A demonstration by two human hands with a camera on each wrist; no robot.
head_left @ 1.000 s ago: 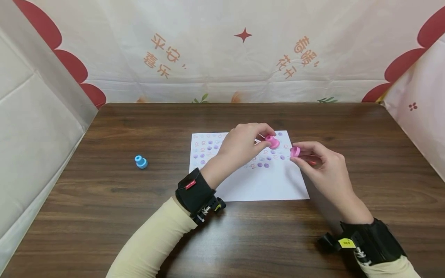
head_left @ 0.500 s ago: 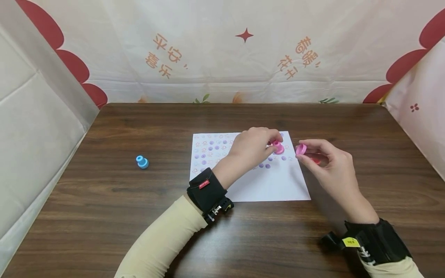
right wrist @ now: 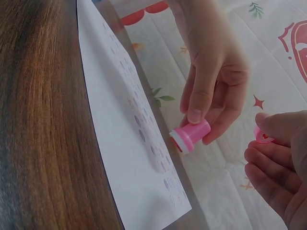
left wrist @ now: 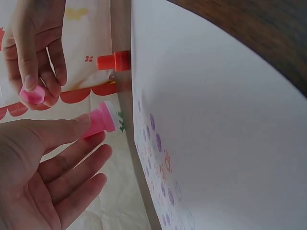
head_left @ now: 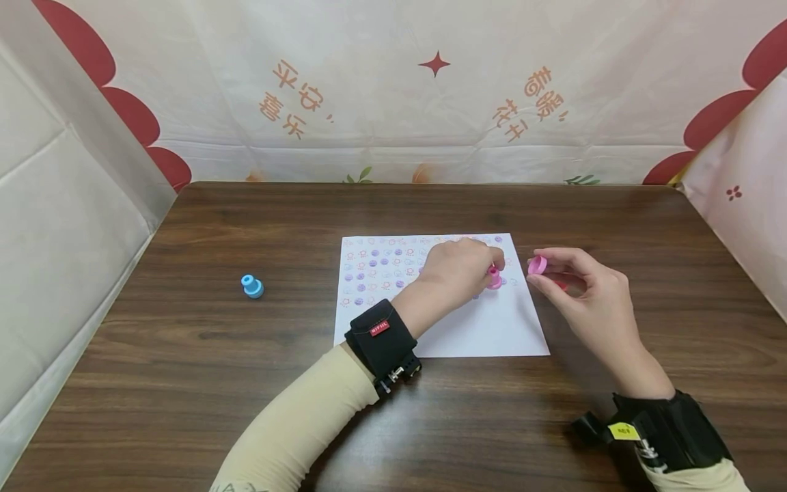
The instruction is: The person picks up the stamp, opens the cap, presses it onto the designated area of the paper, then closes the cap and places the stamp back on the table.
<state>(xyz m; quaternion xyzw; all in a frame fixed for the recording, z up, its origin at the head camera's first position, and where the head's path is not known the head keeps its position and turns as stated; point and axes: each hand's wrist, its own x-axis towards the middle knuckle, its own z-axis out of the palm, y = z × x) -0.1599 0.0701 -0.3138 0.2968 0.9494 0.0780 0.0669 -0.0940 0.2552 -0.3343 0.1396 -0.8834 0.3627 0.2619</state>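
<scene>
In the head view my left hand (head_left: 458, 270) is above the right part of a white sheet of paper (head_left: 486, 335). Thumb and fingers pinch a pink stamp (right wrist: 194, 134) by its handle. Its white-rimmed face points toward the paper, a small gap away, as the left wrist view shows. My right hand (head_left: 590, 301), off the sheet's right edge, pinches a small pink cap (head_left: 537, 265) between thumb and fingers. Rows of purple, reddish and pale blue prints (left wrist: 159, 142) cover the far part of the sheet; my left hand hides some of them.
A blue stamp (head_left: 252, 287) stands on the brown wooden table (head_left: 184, 383), left of the paper. Beyond the sheet's edge is a red stamp (left wrist: 115, 61), mostly hidden behind my right hand in the head view. A pale printed curtain (head_left: 381, 102) hangs behind the table.
My left hand has moved right and nearer to me over the paper, carrying the pink stamp. The right hand has shifted slightly right, still holding the cap.
</scene>
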